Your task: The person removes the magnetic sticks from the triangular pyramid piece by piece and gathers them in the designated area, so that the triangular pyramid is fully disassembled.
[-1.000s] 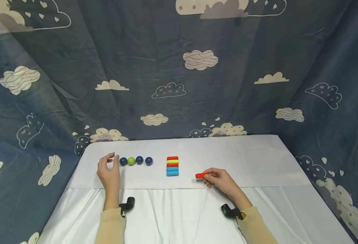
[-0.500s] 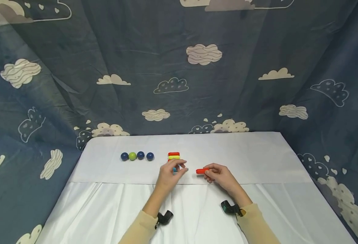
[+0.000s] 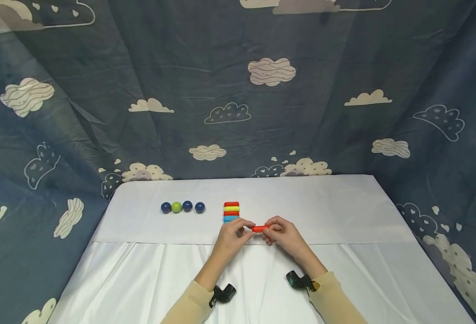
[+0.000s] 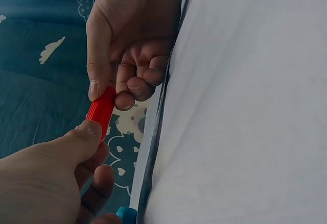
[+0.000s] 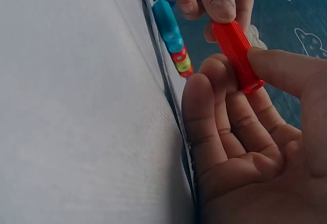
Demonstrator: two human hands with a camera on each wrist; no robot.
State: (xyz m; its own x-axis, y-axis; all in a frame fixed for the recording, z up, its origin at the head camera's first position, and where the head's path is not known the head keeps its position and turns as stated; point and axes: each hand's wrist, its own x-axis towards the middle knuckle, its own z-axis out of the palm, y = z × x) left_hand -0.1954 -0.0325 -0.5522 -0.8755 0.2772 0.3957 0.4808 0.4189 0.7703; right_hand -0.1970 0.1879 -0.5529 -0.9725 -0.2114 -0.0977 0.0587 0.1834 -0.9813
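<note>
A short red ribbed plastic cylinder [image 3: 260, 229] is held between both hands above the white table. My left hand [image 3: 231, 236] pinches its left end with thumb and fingers. At the other end, the right hand [image 3: 284, 236] grips it; in the right wrist view its thumb presses the side of the red cylinder [image 5: 236, 50] near a small hole in the end face. Just behind the left hand lies a row of similar pieces: red, yellow [image 3: 231, 209], red and blue [image 3: 231, 218]. The left hand partly covers the near end of that row.
Left of the row, a green ball [image 3: 176, 207] and three dark blue balls [image 3: 199, 207] stand in a line on the white table [image 3: 323, 207]. A dark cloud-patterned cloth [image 3: 160, 144] hangs behind and at both sides. Each wrist wears a black camera [image 3: 223, 294].
My left hand has come across from beside the balls and now pinches the red cylinder's left end. The right hand has shifted slightly left with the cylinder.
</note>
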